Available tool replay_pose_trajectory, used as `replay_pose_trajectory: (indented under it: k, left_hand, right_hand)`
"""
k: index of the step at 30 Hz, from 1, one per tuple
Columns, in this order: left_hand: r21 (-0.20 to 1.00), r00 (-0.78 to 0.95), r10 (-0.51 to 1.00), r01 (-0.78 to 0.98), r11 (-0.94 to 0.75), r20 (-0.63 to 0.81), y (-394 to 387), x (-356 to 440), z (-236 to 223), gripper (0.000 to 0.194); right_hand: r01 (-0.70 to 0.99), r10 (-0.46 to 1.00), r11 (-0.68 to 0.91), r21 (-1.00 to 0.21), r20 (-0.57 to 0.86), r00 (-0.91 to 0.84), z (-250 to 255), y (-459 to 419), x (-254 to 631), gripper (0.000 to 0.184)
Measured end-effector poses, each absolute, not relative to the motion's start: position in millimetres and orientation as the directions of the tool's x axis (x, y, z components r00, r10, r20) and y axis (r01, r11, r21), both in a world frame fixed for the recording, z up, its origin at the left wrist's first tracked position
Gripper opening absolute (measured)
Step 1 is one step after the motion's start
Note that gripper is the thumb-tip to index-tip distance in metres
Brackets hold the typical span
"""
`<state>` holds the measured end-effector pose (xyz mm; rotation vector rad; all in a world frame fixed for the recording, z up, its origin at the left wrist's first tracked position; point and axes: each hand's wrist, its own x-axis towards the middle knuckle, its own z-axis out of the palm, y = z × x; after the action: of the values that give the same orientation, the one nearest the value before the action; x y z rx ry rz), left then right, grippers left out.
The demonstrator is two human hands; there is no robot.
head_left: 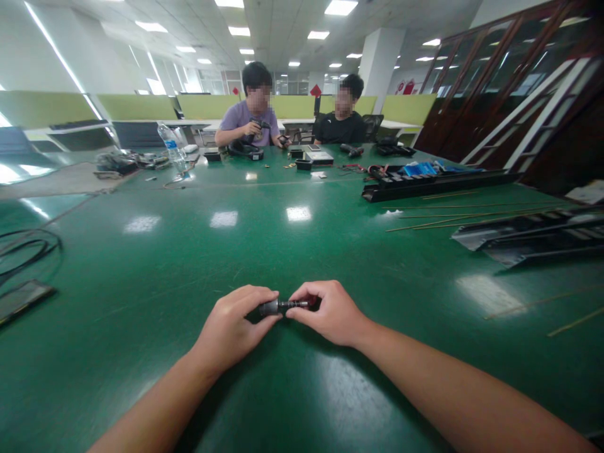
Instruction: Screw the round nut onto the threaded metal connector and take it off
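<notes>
A small dark metal rod-like part point(283, 306), with a grey cylindrical end on the left and a reddish bit on the right, is held just above the green table point(189, 264). My left hand point(233, 324) pinches its grey end between thumb and fingers. Closed round the other end is my right hand point(328, 311). Both hands meet low in the middle of the view, knuckles up.
Two people sit across the table at the far end, one in a purple shirt point(243, 119), one in black point(342, 129), among small parts. Long black rails point(434, 182) and thin rods point(472, 217) lie right. A water bottle point(172, 148) and cables point(23, 248) are left.
</notes>
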<state>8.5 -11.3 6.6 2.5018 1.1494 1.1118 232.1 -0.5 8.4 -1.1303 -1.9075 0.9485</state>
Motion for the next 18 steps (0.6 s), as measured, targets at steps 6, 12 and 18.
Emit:
replay_pose_trajectory:
  k: [6,12,18]
  left_hand:
    - [0.435,0.418,0.717,0.589,-0.682,0.558,-10.8,6.7,8.0,0.028]
    - [0.430,0.410,0.721,0.601,-0.674,0.558,-9.9,5.0,8.3,0.028]
    - [0.428,0.408,0.722,0.603,-0.673,0.559,-9.7,4.4,7.6,0.029]
  right_hand:
    - [0.391,0.913,0.349,-0.852,0.213,-0.349,9.4,-0.5,231.9,0.011]
    - [0.386,0.922,0.329,-0.862,0.205,-0.327,9.2,0.5,231.9,0.010]
    - [0.379,0.922,0.330,-0.865,0.208,-0.327,9.1,0.6,232.4,0.010]
